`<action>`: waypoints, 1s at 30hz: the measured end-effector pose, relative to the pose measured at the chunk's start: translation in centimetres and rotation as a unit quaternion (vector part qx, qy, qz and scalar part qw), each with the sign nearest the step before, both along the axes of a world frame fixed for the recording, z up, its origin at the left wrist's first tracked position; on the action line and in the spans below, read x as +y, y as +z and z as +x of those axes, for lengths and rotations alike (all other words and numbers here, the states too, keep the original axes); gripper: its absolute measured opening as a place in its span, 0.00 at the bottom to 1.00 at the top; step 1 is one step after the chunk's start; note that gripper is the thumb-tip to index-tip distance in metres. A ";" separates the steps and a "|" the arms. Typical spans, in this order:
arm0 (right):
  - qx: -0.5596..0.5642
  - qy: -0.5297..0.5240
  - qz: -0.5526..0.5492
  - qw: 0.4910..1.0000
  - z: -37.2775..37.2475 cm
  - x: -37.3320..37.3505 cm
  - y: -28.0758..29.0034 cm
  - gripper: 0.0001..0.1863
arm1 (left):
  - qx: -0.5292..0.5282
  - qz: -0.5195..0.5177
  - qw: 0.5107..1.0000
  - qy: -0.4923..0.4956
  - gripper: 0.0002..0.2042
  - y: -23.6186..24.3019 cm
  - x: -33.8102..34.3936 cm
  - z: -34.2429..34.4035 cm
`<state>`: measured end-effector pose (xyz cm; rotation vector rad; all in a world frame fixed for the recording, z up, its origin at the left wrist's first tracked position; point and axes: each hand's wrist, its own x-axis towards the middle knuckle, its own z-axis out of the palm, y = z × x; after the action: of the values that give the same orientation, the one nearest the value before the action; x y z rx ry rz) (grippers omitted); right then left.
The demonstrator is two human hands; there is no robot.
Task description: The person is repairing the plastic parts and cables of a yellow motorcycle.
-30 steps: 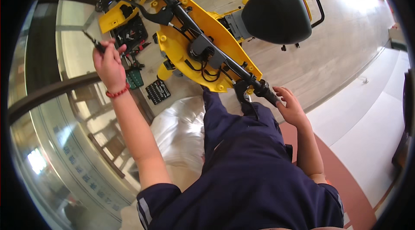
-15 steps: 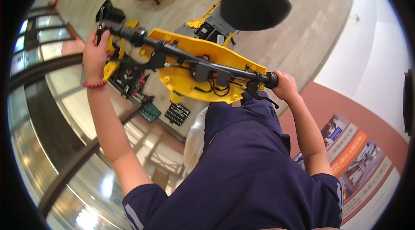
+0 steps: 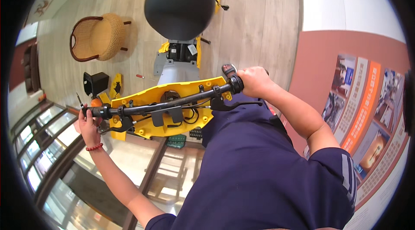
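Note:
A black handlebar (image 3: 173, 103) crosses in front of me, backed by a yellow plastic cover (image 3: 151, 92) with cables and a bracket at its middle. My right hand (image 3: 256, 81) is wrapped around the right end of the bar, next to a brake lever (image 3: 235, 105). At the other end, my left hand (image 3: 89, 128) pinches a slim screwdriver (image 3: 79, 99), its shaft pointing up. The fingers of that hand also lie against the left grip (image 3: 96, 112); how firmly they touch it I cannot tell. A second lever (image 3: 123, 125) sits below that end.
Beyond the bar stand a black seat (image 3: 180, 11) and a grey scooter body (image 3: 179, 73). A wicker chair (image 3: 106, 35), a black bin-like box (image 3: 96, 83), a yellow part (image 3: 116, 85) and a red-handled tool (image 3: 140, 76) are on the floor. Glass panes (image 3: 65, 143) line the left; a poster wall (image 3: 361, 104) is at right.
My view has turned, so the seat and chair show elsewhere. The handlebar has swung: its left end is now lower, its right end higher. Both hands have stayed at its ends.

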<state>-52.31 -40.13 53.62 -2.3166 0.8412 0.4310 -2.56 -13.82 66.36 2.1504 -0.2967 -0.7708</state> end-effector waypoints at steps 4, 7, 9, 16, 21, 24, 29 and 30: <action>0.013 -0.034 0.003 0.999 -0.5 1.8 0.5 0.10 | 0.022 -0.047 0.998 -0.023 0.14 -1.7 -2.2 2.1; 0.007 -0.067 -0.012 0.998 -0.7 2.8 0.8 0.11 | 0.009 -0.020 0.999 -0.049 0.13 -2.2 -3.4 3.2; 0.003 -0.081 -0.015 0.997 -0.7 3.2 1.1 0.11 | 0.014 -0.032 0.997 -0.065 0.13 -2.3 -3.8 3.4; -0.006 -0.080 -0.041 0.996 -0.9 3.3 1.6 0.09 | 0.015 -0.036 0.997 -0.063 0.12 -2.9 -4.1 4.0; -0.013 -0.086 -0.066 0.994 -0.7 3.1 1.9 0.09 | 0.041 -0.048 0.993 -0.096 0.13 -3.2 -3.7 5.6; -0.006 -0.089 -0.065 0.994 -0.6 3.1 2.1 0.09 | 0.027 -0.051 0.995 -0.078 0.14 -3.6 -3.6 6.0; 0.028 -0.082 -0.064 0.994 -0.5 3.4 2.3 0.10 | -0.005 -0.042 0.996 -0.077 0.13 -4.0 -4.3 5.5; 0.033 -0.082 -0.067 0.994 -0.6 3.5 2.3 0.11 | -0.001 -0.046 0.995 -0.088 0.13 -4.0 -4.5 5.3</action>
<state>-52.86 -36.61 55.95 -2.3422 1.1148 0.3907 2.74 -18.28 62.36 2.0568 -0.5188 -0.8375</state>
